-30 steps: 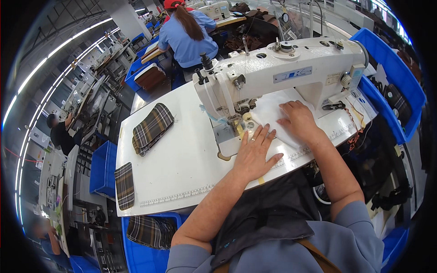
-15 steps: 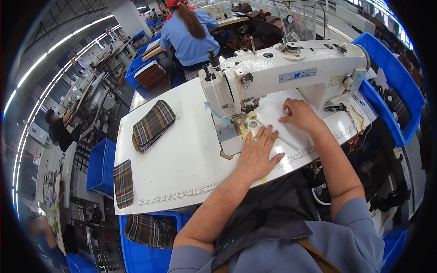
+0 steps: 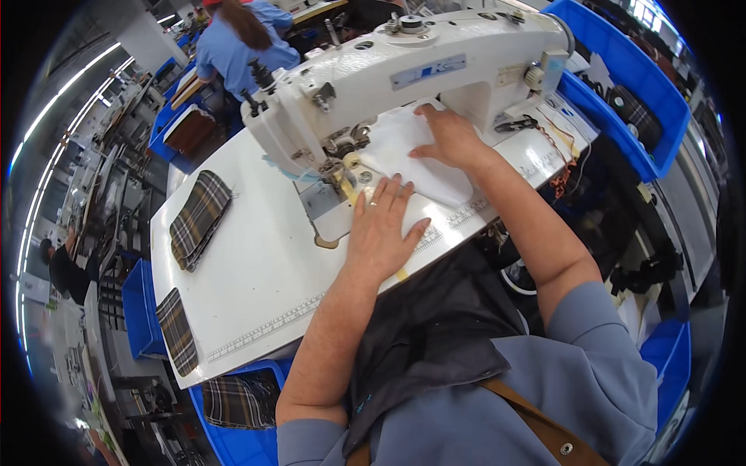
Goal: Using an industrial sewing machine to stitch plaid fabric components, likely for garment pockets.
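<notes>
My left hand (image 3: 381, 233) lies flat on the machine table, fingers stretched toward the needle area of a white sewing machine (image 3: 373, 74). It wears a ring and holds nothing. Under the machine's arm, thin white cloth (image 3: 443, 185) is spread to the right of the presser foot. On its far part rests my right hand (image 3: 454, 140), thumb and forefinger apart and the other fingers partly hidden. Whether the cloth has more than one layer I cannot tell.
Plaid fabric pieces lie in a stack (image 3: 200, 220) and a smaller pile (image 3: 178, 332) on the table's left. More plaid fabric fills a blue bin (image 3: 208, 423) below. Thread snips (image 3: 516, 124) lie right of the machine, near another blue bin (image 3: 668, 147). A co-worker (image 3: 245, 46) sits beyond.
The whole view has shifted, moving the machine and table up and left in the picture. My right thumb and forefinger have spread wider over the white cloth. My left hand stays flat beside the needle area.
</notes>
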A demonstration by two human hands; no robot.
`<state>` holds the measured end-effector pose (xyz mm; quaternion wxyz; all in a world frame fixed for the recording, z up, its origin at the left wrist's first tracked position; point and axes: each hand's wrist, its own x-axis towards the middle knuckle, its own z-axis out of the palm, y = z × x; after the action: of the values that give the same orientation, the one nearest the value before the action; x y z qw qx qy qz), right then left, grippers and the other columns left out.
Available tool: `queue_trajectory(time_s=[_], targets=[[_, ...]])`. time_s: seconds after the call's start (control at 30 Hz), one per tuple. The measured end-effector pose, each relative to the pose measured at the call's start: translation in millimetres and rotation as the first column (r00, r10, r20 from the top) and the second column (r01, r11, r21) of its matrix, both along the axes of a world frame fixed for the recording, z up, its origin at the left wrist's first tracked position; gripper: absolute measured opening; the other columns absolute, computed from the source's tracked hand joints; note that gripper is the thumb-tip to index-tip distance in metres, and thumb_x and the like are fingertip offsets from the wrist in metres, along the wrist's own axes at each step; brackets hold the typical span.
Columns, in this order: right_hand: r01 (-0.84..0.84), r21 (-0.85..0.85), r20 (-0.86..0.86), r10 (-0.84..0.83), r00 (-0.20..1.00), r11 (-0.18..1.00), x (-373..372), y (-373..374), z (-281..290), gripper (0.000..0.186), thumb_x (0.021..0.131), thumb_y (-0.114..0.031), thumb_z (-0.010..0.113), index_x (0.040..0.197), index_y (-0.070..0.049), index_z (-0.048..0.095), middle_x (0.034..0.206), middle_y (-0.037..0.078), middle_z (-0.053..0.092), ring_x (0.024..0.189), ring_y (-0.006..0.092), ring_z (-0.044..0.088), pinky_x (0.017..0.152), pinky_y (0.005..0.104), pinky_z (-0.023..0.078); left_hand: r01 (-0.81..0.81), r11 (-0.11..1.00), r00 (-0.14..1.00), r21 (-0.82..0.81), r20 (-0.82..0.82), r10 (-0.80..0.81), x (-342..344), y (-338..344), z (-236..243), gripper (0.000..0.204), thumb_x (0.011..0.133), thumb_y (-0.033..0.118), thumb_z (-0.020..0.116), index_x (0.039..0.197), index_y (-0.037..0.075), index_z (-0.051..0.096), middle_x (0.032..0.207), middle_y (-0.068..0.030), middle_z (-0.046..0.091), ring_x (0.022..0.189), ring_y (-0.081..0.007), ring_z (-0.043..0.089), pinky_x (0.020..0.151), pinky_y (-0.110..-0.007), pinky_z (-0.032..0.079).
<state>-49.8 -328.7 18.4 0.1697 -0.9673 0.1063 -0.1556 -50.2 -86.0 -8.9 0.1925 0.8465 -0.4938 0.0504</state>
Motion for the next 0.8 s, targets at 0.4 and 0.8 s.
queue_trajectory(time_s=[0.4,0.8], targets=[[-0.059,0.163,0.315,0.005,0.949,0.985,-11.7,-8.6,-0.7,0.049,0.089,-0.015,0.077,0.132,-0.003,0.057,0.095,0.022,0.073,0.091,0.0402,0.072,0.082,0.0465,0.055,0.021,1.000,1.000,0.001,0.014,-0.021,-2.0,-4.8,2.2,0.065,0.101,0.045,0.060,0.152,0.008,0.049,0.162,-0.0157,0.043,0.152,-0.0328,0.036,0.124,-0.055,0.022],[-0.707,0.005,0.577,0.575,0.579,0.707,-118.1,62.0,90.0,0.016,0.080,-0.005,0.076,0.096,-0.007,0.075,0.075,0.008,0.064,0.066,0.0287,0.061,0.062,0.0399,0.045,-0.090,0.635,0.498,-0.767,-0.587,-0.638,7.5,19.1,8.8,0.124,0.066,0.042,0.098,0.160,0.002,0.029,0.151,-0.0186,0.051,0.148,-0.0308,0.041,0.123,-0.045,0.029]])
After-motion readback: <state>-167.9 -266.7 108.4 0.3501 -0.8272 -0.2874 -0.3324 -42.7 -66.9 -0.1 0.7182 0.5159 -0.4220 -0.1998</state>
